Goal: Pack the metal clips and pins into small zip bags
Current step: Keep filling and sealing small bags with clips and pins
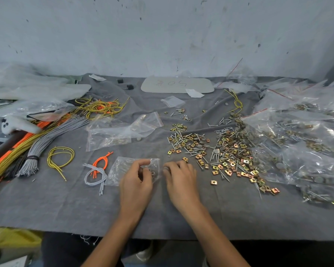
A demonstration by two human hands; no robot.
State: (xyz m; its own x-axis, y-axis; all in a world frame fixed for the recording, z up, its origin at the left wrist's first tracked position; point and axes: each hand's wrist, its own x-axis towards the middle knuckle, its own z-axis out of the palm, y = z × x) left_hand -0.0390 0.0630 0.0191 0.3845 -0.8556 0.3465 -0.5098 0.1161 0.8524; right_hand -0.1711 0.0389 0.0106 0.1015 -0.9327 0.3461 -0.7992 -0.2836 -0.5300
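A small clear zip bag [121,167] lies on the grey cloth in front of me. My left hand [136,180] pinches its right end with curled fingers; a small dark part shows inside near the fingertips. My right hand [180,177] rests just right of the bag's opening with fingers curled; whether it holds anything is hidden. A wide pile of brass-coloured metal clips and steel pins [226,151] spreads to the right of my hands. A single clip [213,182] lies apart near my right hand.
Two more zip bags [121,130] lie beyond my hands. Large bags of hardware [301,143] fill the right side. Yellow, grey and orange cord bundles [33,147] lie left, with small cord loops [95,170] beside the bag. A pale plate [176,85] rests near the wall.
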